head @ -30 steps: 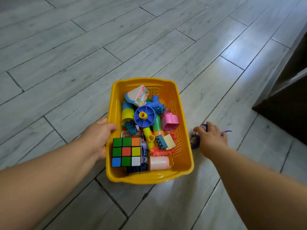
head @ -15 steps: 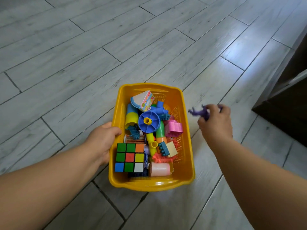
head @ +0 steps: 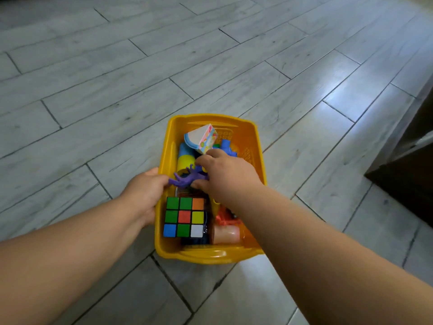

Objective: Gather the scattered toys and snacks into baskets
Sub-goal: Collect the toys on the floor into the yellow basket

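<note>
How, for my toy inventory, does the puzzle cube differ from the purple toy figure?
The puzzle cube is a block of many-coloured squares; the purple toy figure is one colour, with thin limbs. The cube lies free; the figure is gripped by the right hand. Both are within the yellow basket's rim.

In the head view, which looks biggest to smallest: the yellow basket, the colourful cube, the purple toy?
Biggest first: yellow basket, then colourful cube, then purple toy, though the right hand hides part of it.
</note>
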`<state>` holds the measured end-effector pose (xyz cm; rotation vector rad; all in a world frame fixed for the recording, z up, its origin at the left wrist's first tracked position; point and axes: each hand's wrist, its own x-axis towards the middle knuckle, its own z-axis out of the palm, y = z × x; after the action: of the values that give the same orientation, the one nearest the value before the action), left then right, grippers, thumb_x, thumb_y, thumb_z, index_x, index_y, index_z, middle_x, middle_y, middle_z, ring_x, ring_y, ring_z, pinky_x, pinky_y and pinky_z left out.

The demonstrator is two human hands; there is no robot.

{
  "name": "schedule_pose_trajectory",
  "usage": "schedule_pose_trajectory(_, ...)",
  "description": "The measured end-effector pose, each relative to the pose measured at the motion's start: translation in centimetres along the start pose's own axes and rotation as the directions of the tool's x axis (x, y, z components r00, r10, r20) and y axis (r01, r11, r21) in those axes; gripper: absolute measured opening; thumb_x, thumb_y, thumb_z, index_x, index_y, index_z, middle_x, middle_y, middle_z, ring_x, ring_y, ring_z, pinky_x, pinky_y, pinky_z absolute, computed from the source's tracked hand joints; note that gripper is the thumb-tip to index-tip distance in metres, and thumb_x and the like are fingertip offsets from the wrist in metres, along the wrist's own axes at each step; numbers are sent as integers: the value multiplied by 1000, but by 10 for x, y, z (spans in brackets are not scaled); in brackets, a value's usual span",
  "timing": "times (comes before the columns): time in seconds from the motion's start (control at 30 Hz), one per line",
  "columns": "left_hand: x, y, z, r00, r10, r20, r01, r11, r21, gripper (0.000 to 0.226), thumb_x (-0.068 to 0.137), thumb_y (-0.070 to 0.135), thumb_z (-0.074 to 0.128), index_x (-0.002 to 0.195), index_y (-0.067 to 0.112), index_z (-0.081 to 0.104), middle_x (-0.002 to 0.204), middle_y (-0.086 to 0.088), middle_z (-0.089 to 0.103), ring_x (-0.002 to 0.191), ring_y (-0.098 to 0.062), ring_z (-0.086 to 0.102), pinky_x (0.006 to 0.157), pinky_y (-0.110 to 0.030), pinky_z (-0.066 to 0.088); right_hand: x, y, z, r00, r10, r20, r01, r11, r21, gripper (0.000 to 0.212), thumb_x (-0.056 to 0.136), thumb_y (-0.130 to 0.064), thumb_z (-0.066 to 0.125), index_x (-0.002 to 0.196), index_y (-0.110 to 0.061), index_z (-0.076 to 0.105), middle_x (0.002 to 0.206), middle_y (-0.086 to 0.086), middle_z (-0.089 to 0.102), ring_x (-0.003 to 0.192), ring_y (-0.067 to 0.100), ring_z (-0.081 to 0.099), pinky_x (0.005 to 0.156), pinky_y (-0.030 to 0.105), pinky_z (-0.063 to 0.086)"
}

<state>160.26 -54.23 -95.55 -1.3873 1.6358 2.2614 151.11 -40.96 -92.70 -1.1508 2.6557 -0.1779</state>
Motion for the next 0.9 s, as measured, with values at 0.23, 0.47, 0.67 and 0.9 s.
schedule_pose_trajectory(0.23, -14, 10, -38, 998, -21, -62, 22, 1000, 21, 20, 95, -2, 44, 97, 8, 62, 86, -24, 68, 57, -29, 67, 50, -45, 57, 19, -16, -2, 996, -90, -8, 91, 988, 128, 34, 88, -42, 56, 120, -31, 60, 128, -1, 52, 109, 25, 56, 82, 37, 50)
schedule_pose_trajectory(0.47, -53, 50, -32, 993, -32, -112, 28, 999, -36, 22, 96, -3, 44, 91, 12, 61, 71, -15, 70, 49, -24, 68, 41, -41, 57, 11, -25, -45, 973, -20, -231, 78, 966, 246, 27, 90, -22, 56, 115, -19, 65, 116, 7, 60, 104, 31, 56, 80, 37, 45)
schedule_pose_trajectory(0.67, -120, 126, -12, 995, -11, -103, 8, 1000, -27, 22, 94, -4, 44, 94, 12, 60, 83, -18, 67, 47, -22, 67, 40, -38, 56, -46, -9, -143, 855, 378, -355, -260, 905, 337, 42, 89, -18, 54, 131, -23, 53, 136, 5, 45, 120, 30, 42, 96, 37, 36)
schedule_pose_trajectory(0.9, -234, 255, 35, 999, 22, -43, -20, 999, 43, 22, 92, -5, 44, 86, 10, 59, 64, -16, 66, 41, -22, 63, 37, -36, 53, -114, -16, -312, 843, 537, -39, -453, 746, 489, 75, 86, -5, 54, 150, -28, 22, 156, 3, 23, 137, 27, 34, 105, 38, 34)
